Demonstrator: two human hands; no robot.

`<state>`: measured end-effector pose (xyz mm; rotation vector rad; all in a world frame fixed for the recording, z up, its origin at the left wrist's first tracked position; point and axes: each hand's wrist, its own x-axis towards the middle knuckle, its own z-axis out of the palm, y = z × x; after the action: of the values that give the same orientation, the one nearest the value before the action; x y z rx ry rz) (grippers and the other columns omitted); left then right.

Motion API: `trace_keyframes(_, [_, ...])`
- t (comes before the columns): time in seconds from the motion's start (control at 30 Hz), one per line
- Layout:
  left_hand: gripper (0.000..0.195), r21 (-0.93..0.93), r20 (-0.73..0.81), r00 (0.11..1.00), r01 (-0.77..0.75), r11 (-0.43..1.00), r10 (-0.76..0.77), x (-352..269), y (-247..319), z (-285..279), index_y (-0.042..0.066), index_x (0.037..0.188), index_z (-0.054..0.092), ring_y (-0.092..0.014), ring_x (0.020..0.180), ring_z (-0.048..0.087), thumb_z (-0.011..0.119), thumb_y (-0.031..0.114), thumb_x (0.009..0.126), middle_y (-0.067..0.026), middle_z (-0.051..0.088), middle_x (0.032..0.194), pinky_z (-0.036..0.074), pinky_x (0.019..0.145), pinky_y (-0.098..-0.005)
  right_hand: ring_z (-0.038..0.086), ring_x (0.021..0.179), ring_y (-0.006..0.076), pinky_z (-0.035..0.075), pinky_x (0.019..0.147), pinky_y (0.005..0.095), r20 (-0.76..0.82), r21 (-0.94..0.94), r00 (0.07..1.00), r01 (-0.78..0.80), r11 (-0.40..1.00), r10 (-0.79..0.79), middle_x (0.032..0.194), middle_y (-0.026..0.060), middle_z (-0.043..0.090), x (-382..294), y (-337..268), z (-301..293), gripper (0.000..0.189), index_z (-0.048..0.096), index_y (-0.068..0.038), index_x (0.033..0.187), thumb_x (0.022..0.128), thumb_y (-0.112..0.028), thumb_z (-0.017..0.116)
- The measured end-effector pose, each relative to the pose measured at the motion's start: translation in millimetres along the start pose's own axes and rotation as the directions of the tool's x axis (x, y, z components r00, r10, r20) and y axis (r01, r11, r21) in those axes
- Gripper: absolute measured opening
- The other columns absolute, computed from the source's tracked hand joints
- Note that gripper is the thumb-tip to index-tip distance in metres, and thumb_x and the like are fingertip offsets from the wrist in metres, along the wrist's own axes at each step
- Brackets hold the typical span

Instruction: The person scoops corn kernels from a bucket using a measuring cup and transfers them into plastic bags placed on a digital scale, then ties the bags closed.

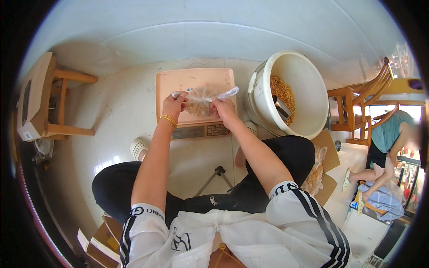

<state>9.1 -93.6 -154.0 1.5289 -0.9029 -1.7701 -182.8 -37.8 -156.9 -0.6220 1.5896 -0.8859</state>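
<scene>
A clear plastic bag (pixel 197 109) with pale yellowish contents lies over the pan of a peach-coloured digital weighing scale (pixel 167 82). Its top is gathered in the middle, and the two ends stretch out sideways. My left hand (pixel 174 105) pinches the left end between thumb and fingers. With my right hand (pixel 223 109) I grip the other side near the gathered neck, and a loose plastic end sticks out past my fingers. Whether the neck is knotted I cannot tell. The scale's display and keypad (pixel 218 130) face me.
Right of the scale, a large white bucket (pixel 310 93) holds golden kernels (pixel 281 83) and a metal scoop (pixel 284 112). A cardboard box (pixel 330 150) with bagged food stands by my right knee. Wooden stools (pixel 72 130) flank the area. A person (pixel 390 134) bends over at far right.
</scene>
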Motion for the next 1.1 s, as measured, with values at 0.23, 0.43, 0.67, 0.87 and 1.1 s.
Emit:
trace_keyframes(0.23, [0.017, 0.084, 0.004, 0.998, -0.067, 0.994, 0.067, 5.6, -1.8, 4.9, 0.009, 0.098, 0.065, -0.010, 0.063, 0.057, 0.056, 0.022, 0.091, -0.0008, 0.062, 0.080, 0.046, 0.057, -0.0218, 0.049, 0.051, 0.0097, 0.038, 0.047, 0.0242, -0.099, 0.064, 0.917, 0.394, 0.917, -0.387, 0.058, 0.0018, 0.052, 4.1, -16.8, 13.1, 0.018, 0.064, -0.001, 0.077, 0.083, -0.018, 0.059])
trace_keyframes(0.43, [0.015, -0.101, -0.056, 0.995, 0.080, 0.992, -0.086, 3.0, -3.2, -2.6, 0.007, 0.097, 0.065, -0.010, 0.062, 0.057, 0.056, 0.018, 0.090, -0.0023, 0.063, 0.079, 0.047, 0.056, -0.0221, 0.045, 0.049, 0.0090, 0.034, 0.045, 0.0226, 0.157, 0.291, 0.985, 0.029, 0.956, -0.077, 0.060, 0.0011, 0.051, 7.8, -25.2, 3.7, 0.016, 0.061, -0.002, 0.076, 0.084, -0.016, 0.059])
trace_keyframes(0.67, [0.017, 0.462, 0.217, 0.883, -0.469, 0.753, 0.417, -5.5, 26.2, 34.4, 0.004, 0.101, 0.064, -0.008, 0.066, 0.056, 0.057, 0.009, 0.086, -0.0025, 0.064, 0.080, 0.047, 0.061, -0.0224, 0.063, 0.077, 0.0201, 0.050, 0.068, 0.0290, 0.176, -0.259, 0.873, 0.488, 0.834, -0.455, 0.088, 0.0091, 0.064, 26.8, 10.7, 10.1, 0.021, 0.059, -0.001, 0.101, 0.081, -0.007, 0.063])
trace_keyframes(0.87, [0.039, 0.428, 0.250, 0.854, -0.520, 0.740, 0.456, -14.7, 37.8, 37.1, 0.008, 0.116, 0.058, -0.020, 0.081, 0.063, 0.055, 0.000, 0.078, -0.0119, 0.061, 0.111, 0.051, 0.075, -0.0297, 0.061, 0.078, 0.0171, 0.048, 0.072, 0.0312, 0.150, -0.005, 0.905, 0.402, 0.916, -0.397, 0.090, 0.0081, 0.064, 1.4, -25.1, 34.5, 0.013, 0.063, -0.003, 0.095, 0.089, -0.014, 0.057])
trace_keyframes(1.1, [0.031, 0.869, 0.433, 0.803, -0.493, 0.048, 0.409, -18.6, 28.8, 30.8, 0.011, 0.111, 0.058, -0.036, 0.098, 0.059, 0.058, 0.008, 0.080, -0.0076, 0.038, 0.141, 0.050, 0.083, -0.0415, 0.056, 0.063, 0.0108, 0.045, 0.053, 0.0256, 0.322, -0.316, 0.805, 0.587, 0.745, -0.498, 0.081, 0.0028, 0.060, 13.7, -13.2, 16.5, 0.017, 0.064, -0.006, 0.090, 0.091, -0.021, 0.057])
